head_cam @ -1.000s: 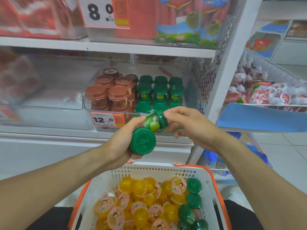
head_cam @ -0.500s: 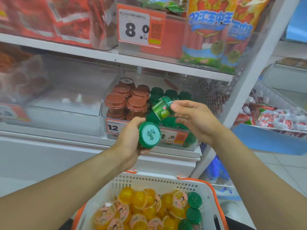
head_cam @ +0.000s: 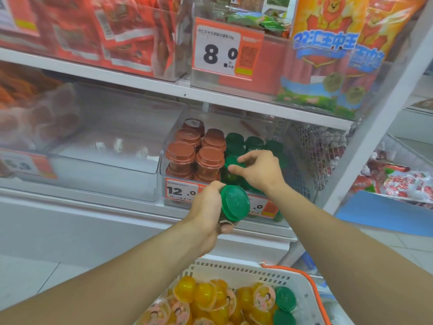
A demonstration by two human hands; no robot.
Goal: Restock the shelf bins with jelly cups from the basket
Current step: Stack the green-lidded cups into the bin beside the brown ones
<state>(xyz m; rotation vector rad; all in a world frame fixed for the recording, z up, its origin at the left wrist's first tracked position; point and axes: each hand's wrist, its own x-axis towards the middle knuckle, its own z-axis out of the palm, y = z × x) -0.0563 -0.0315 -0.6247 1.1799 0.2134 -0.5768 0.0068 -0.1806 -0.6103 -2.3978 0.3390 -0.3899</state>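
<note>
My left hand grips a green-lidded jelly cup in front of the clear shelf bin, lid facing me. Over the green stacks inside the bin, my right hand pinches another green jelly cup by its lid. The bin holds brown-lidded cups on its left side and green-lidded cups on its right. Below, a white basket with orange trim holds several yellow jelly cups and a few green ones.
An empty clear bin stands left of the jelly bin. Above runs a white shelf with red snack packs and an 8.0 price tag. A slanted white upright and a wire basket of wrapped sweets are at right.
My right hand has carried its green cup from in front of the bin into it, down onto the green stacks. My left hand has risen a little with its cup. The view has tilted up.
</note>
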